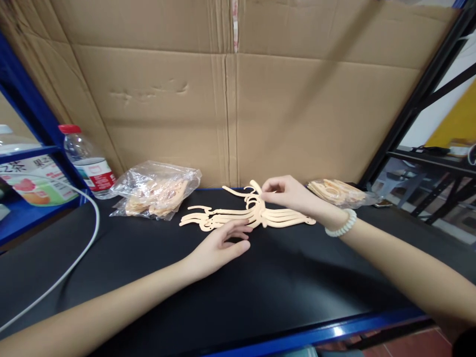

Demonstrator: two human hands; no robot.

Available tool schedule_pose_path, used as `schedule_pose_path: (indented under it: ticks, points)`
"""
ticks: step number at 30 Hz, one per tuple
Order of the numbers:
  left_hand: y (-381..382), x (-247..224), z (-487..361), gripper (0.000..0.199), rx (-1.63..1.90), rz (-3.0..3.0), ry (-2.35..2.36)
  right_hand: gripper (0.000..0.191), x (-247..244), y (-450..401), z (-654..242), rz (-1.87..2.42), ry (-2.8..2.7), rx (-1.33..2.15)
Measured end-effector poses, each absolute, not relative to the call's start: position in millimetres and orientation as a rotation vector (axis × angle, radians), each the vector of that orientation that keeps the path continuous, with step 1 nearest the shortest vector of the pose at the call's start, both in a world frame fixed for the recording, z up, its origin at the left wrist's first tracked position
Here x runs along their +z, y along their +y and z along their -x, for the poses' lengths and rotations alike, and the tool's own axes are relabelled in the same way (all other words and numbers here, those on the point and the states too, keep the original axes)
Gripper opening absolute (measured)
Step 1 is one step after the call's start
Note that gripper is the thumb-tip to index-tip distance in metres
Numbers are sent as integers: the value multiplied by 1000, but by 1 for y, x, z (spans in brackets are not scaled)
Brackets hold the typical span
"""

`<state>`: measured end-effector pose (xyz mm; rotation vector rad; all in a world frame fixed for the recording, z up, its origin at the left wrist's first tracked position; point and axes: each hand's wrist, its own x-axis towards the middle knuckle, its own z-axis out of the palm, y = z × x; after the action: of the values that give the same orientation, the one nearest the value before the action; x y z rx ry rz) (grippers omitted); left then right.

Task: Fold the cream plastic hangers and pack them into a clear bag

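The right hand was raised at the middle of a pile of cream-coloured clothes hangers, palm turned down, its fingers curled toward the thumb beside an upturned hook end; whether thumb and finger were clamped on that piece could not be told, since the knuckles hid the contact. The left hand lay lower, at the near side of the pile, its thumb apart from the loosely bent fingers, whose tips overlapped the hangers in view; whether they touched was unclear. Both forearms slanted inward, the left running out of view at the lower left and the right at the right edge, with a pale coiled bracelet around the right wrist. The hangers lay on the black tabletop, fanned to both sides, so overlapped at the centre that they could not be counted. Left of them sat a clear plastic bag of similar cream pieces, its contents blurred by glare; to the right, a second bag stood partly behind the right hand and wrist. Farther left were a red-capped bottle and a white cable, cut off at the left edge. Cardboard rose behind everything.
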<state>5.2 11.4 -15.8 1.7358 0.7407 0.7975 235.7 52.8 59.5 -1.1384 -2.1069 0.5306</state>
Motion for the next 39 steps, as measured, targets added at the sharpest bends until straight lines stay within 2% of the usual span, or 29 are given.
schedule_pose_path:
  ticks: [4,7,10,12,14,17,21,26,32,39]
  points:
    - [4,-11,-13,36,822,-1518,763,12,53,33,-206,928,-2040,813]
    - [3,-10,-12,28,866,-1421,820,10,48,35,-194,862,-2061,833]
    - [5,-13,-10,25,903,-1339,815,16,45,50,-196,851,-2081,819]
    - [7,-15,-8,26,894,-1318,799,21,42,67,-205,923,-2173,667]
    - [8,-16,-7,28,875,-1316,791,23,36,89,-220,1046,-2315,334]
    - [9,-18,-7,28,865,-1311,794,23,20,119,-249,1137,-2375,145]
    - [11,-19,-5,26,854,-1297,780,27,-2,141,-278,1195,-2442,85]
    - [11,-19,-5,27,875,-1299,781,9,-11,147,-281,1220,-2461,67]
    - [10,-17,-5,25,913,-1261,745,6,5,138,-277,1240,-2376,12]
    - [12,-9,-1,15,999,-1017,695,6,31,76,-283,1219,-2277,-225]
